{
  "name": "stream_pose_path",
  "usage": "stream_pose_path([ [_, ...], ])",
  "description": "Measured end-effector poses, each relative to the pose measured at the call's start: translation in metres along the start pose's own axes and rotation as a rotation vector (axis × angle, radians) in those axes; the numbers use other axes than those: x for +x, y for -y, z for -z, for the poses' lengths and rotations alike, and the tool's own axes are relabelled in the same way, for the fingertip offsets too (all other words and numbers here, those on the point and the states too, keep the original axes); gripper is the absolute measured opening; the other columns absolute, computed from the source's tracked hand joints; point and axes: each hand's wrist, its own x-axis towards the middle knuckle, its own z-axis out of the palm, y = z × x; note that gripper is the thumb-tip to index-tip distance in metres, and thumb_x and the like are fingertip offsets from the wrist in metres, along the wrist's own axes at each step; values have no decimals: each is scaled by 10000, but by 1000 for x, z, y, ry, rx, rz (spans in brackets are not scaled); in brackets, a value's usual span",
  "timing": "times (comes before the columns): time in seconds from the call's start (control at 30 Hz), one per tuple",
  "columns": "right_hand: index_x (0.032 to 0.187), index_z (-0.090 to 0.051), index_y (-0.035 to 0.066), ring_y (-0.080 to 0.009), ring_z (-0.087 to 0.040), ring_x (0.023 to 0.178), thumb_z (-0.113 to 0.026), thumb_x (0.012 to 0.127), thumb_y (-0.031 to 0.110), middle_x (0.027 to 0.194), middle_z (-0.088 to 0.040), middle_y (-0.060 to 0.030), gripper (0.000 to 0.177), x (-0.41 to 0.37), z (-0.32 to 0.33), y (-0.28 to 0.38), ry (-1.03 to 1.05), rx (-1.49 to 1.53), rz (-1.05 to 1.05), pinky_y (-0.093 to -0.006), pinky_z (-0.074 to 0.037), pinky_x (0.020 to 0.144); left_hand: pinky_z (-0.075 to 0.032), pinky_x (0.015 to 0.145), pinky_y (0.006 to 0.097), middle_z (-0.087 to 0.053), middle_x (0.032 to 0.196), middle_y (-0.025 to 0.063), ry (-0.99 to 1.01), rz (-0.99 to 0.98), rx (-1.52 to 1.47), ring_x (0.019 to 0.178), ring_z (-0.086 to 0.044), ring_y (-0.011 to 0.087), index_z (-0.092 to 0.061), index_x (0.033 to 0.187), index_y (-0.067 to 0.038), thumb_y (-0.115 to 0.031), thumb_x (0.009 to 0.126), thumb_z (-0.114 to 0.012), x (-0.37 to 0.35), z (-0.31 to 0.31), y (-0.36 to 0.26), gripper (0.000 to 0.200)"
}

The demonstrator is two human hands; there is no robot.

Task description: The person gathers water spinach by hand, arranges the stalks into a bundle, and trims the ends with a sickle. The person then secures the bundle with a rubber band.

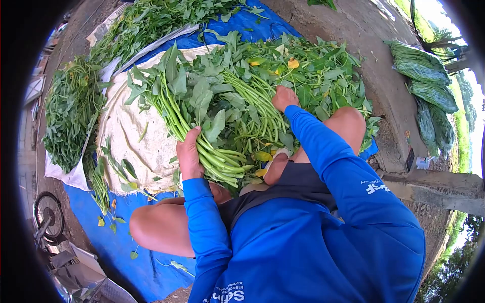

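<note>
My left hand (189,154) is wrapped round a thick bunch of green stems (174,113), whose leaves point up and to the left and whose cut ends point down to the right. To the right, my right hand (285,98) has its fingers curled at the edge of a loose pile of leafy greens (323,76); what its fingers hold, if anything, is too small to make out. Between my hands lies another row of long stems (252,101) with leaves over its left side.
Pale sacking (131,136) and a blue tarp (96,217) lie under the greens. More leafy heaps (70,111) are at the left and top. Packed bundles (419,65) rest at the far right. A wheel (49,216) stands lower left.
</note>
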Motion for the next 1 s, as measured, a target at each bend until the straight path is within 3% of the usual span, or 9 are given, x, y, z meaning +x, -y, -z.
stream_pose_path([
  [0.17,1117,-791,-16,-449,-725,1156,-643,921,166,1234,-742,-291,306,32,74,33,115,-178,60,-498,-582,1011,-610,564,356,-689,843,80,11,10,4,630,-684,208,-681,1121,15,-237,937,-758,-3,-4,-5,322],
  [0.33,1122,-782,-20,-466,-717,1153,-629,922,155,1200,-743,-300,306,34,198,65,-167,-317,214,-517,-574,1010,-597,553,345,-697,837,80,19,11,-28,624,-682,204,-674,1134,16,-233,943,-755,-6,-9,-13,324],
  [0.4,1170,-760,-21,-481,-691,1189,-600,934,137,1211,-729,-311,326,41,245,56,-302,-175,218,-542,-555,1018,-591,558,341,-707,843,77,6,17,-22,624,-679,200,-680,1123,17,-219,941,-755,-7,-9,-15,307],
  [0.5,1192,-742,-14,-339,-728,1035,-648,988,235,1080,-770,-196,335,22,296,38,-349,114,198,-469,-564,886,-581,568,342,-723,868,80,29,-18,-46,642,-687,194,-702,1099,17,-212,930,-764,-2,-6,-8,291],
  [0.67,1195,-749,36,-113,-560,779,-701,1044,346,861,-660,10,348,-22,295,29,-250,621,133,-328,-470,691,-567,704,333,-746,934,82,35,8,-40,767,-699,177,-720,1089,24,-158,880,-793,-7,-12,-9,287],
  [0.7,1201,-753,54,-66,-507,699,-689,1062,280,810,-620,51,272,-35,292,31,-151,810,98,-276,-421,625,-566,703,333,-748,936,84,49,10,-32,773,-700,176,-720,1086,26,-161,879,-794,-10,-15,-10,289],
  [0.8,1194,-725,86,-34,-432,650,-674,1078,251,753,-504,90,209,-67,262,51,-191,1041,153,-231,-348,575,-579,721,343,-748,997,97,82,25,-46,813,-708,182,-690,1135,30,-144,867,-813,-7,-15,-6,343],
  [0.97,1255,-754,7,-60,-595,961,-755,1018,140,1061,-702,-5,272,-107,196,68,-326,1114,313,-240,-476,877,-594,737,356,-745,1039,110,82,-14,-111,841,-718,198,-665,1179,31,-95,869,-818,-4,-27,11,368],
  [1.0,1257,-754,2,-66,-597,960,-756,1018,145,1068,-701,-8,278,-116,184,73,-339,1052,363,-241,-479,875,-594,735,357,-744,1035,110,83,-22,-119,843,-719,198,-667,1175,30,-91,873,-815,-3,-28,15,357],
])
